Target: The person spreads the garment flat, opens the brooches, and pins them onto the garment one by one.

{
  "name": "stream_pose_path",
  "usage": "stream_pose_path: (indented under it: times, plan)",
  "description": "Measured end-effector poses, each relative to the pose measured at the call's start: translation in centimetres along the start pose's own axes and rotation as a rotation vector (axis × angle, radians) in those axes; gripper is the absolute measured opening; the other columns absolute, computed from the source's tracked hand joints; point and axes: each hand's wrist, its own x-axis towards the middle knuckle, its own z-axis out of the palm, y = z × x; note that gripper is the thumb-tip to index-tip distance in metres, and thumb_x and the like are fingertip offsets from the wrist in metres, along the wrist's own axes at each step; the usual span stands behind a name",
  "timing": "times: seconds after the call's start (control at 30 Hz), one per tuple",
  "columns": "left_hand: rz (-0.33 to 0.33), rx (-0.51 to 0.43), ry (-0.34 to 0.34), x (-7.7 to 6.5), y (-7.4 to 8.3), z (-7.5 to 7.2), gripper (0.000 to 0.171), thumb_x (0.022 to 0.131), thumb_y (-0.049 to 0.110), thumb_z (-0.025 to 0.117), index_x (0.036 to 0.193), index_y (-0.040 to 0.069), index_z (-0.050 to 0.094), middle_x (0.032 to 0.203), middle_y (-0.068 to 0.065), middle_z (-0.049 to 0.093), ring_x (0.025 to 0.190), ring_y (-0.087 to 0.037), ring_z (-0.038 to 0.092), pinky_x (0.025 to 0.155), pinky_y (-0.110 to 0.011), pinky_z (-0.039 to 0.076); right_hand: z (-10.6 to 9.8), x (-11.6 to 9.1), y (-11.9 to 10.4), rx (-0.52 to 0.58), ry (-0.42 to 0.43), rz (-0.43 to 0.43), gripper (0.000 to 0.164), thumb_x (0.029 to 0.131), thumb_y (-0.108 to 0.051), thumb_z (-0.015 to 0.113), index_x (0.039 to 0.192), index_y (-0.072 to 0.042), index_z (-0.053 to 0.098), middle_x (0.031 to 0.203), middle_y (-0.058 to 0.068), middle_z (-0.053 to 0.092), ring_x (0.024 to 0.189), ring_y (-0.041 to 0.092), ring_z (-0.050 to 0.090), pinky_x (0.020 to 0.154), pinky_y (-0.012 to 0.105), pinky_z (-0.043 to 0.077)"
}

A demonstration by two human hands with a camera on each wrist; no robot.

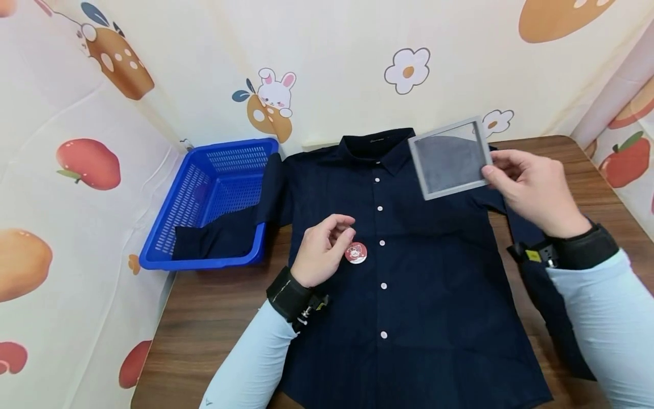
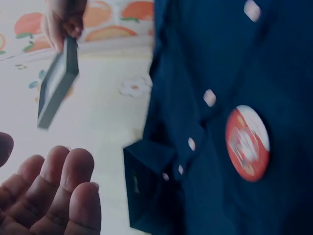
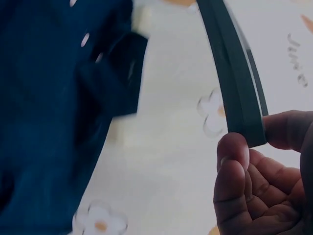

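A dark navy button-up shirt [image 1: 429,284] lies spread with its collar toward the wall. A round red-and-white button badge [image 1: 356,253] is on its front, left of the button row. My left hand [image 1: 324,250] hovers beside the badge, fingers loosely bent and holding nothing; the left wrist view shows its fingers [image 2: 78,169] apart from the badge [image 2: 247,143]. My right hand [image 1: 533,187] pinches one edge of a grey rectangular frame [image 1: 424,170] with a glassy-looking pane, raised above the shirt's shoulder. Thumb and fingers grip the frame's end [image 3: 239,98] in the right wrist view.
A blue perforated plastic basket [image 1: 153,250] stands left of the shirt, with one dark sleeve [image 1: 219,236] draped over its rim and into it. Wood-grain table [image 1: 214,318] lies beneath. A curtain with fruit and bunny prints [image 1: 332,57] hangs behind.
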Motion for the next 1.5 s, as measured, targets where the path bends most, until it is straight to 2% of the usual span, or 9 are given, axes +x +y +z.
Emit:
stream_pose_path:
  times: [0.1, 0.3, 0.53, 0.63, 0.7, 0.8, 1.0, 1.33, 1.5]
  plan:
    - [-0.019, 0.067, -0.025, 0.1, -0.9, -0.3, 0.018, 0.096, 0.014, 0.058, 0.111, 0.006, 0.065, 0.090, 0.001, 0.066, 0.071, -0.008, 0.058, 0.064, -0.024, 0.049, -1.2, 0.8, 1.9, -0.046, -0.012, 0.024, 0.032, 0.093, -0.021, 0.064, 0.117, 0.000, 0.067, 0.074, -0.045, 0.046, 0.066, -0.027, 0.045, 0.064, 0.010, 0.032]
    - [-0.074, 0.262, -0.096, 0.3, -2.3, 0.0, 0.021, 0.096, 0.019, 0.059, 0.113, 0.009, 0.065, 0.095, 0.000, 0.065, 0.081, -0.014, 0.059, 0.072, -0.029, 0.049, -2.7, 2.5, 5.2, -0.087, -0.069, 0.164, 0.039, 0.094, -0.030, 0.058, 0.118, 0.000, 0.067, 0.067, -0.042, 0.045, 0.064, -0.024, 0.044, 0.061, 0.013, 0.033]
    - [-0.152, 0.482, -0.233, 0.2, -3.4, 1.0, 0.045, 0.094, 0.035, 0.062, 0.128, 0.007, 0.056, 0.126, -0.007, 0.059, 0.118, -0.021, 0.054, 0.098, -0.038, 0.043, -3.8, 3.8, 9.2, -0.214, -0.089, 0.369, 0.046, 0.097, -0.030, 0.045, 0.128, 0.000, 0.060, 0.064, -0.012, 0.061, 0.059, -0.015, 0.037, 0.059, 0.026, 0.034]
    - [-0.179, 0.540, -0.269, 0.0, -3.8, 1.3, 0.052, 0.091, 0.040, 0.063, 0.131, 0.008, 0.054, 0.132, -0.007, 0.056, 0.123, -0.022, 0.050, 0.102, -0.039, 0.041, -3.9, 4.1, 10.8, -0.260, -0.079, 0.423, 0.047, 0.097, -0.026, 0.042, 0.130, 0.004, 0.056, 0.063, 0.006, 0.064, 0.067, 0.009, 0.054, 0.070, 0.037, 0.039]
    - [-0.197, 0.560, -0.285, -0.1, -4.1, 1.5, 0.055, 0.090, 0.042, 0.064, 0.132, 0.008, 0.053, 0.134, -0.007, 0.055, 0.125, -0.022, 0.048, 0.103, -0.039, 0.040, -4.1, 4.2, 11.8, -0.279, -0.078, 0.461, 0.047, 0.097, -0.023, 0.039, 0.131, 0.007, 0.054, 0.072, 0.021, 0.065, 0.086, 0.032, 0.058, 0.084, 0.048, 0.039]
    - [-0.223, 0.559, -0.302, -0.2, -4.3, 1.7, 0.057, 0.090, 0.043, 0.064, 0.134, 0.008, 0.052, 0.136, -0.008, 0.053, 0.126, -0.023, 0.047, 0.104, -0.039, 0.038, -4.3, 4.2, 13.1, -0.302, -0.070, 0.526, 0.049, 0.097, -0.021, 0.035, 0.133, 0.008, 0.049, 0.106, 0.035, 0.059, 0.112, 0.051, 0.044, 0.103, 0.060, 0.020]
    - [-0.253, 0.545, -0.328, -0.1, -4.6, 1.8, 0.059, 0.090, 0.042, 0.064, 0.135, 0.006, 0.051, 0.138, -0.010, 0.052, 0.127, -0.024, 0.047, 0.105, -0.039, 0.038, -4.5, 4.0, 15.0, -0.336, -0.051, 0.656, 0.050, 0.096, -0.018, 0.030, 0.137, 0.007, 0.043, 0.133, 0.035, 0.043, 0.124, 0.053, 0.033, 0.105, 0.061, 0.018]
    - [-0.270, 0.552, -0.327, -0.1, -4.8, 2.0, 0.057, 0.091, 0.041, 0.063, 0.135, 0.007, 0.051, 0.138, -0.010, 0.052, 0.127, -0.024, 0.047, 0.105, -0.039, 0.038, -4.6, 4.0, 16.9, -0.366, -0.031, 0.799, 0.048, 0.097, -0.016, 0.026, 0.137, 0.006, 0.044, 0.135, 0.032, 0.042, 0.125, 0.049, 0.031, 0.107, 0.056, 0.016]
    - [-0.274, 0.563, -0.332, -0.1, -4.9, 2.0, 0.057, 0.091, 0.041, 0.063, 0.135, 0.007, 0.051, 0.136, -0.010, 0.054, 0.125, -0.023, 0.049, 0.104, -0.038, 0.039, -4.8, 3.8, 17.8, -0.427, -0.087, 0.858, 0.050, 0.098, -0.018, 0.021, 0.141, 0.002, 0.036, 0.140, 0.031, 0.037, 0.127, 0.047, 0.033, 0.110, 0.051, 0.020]
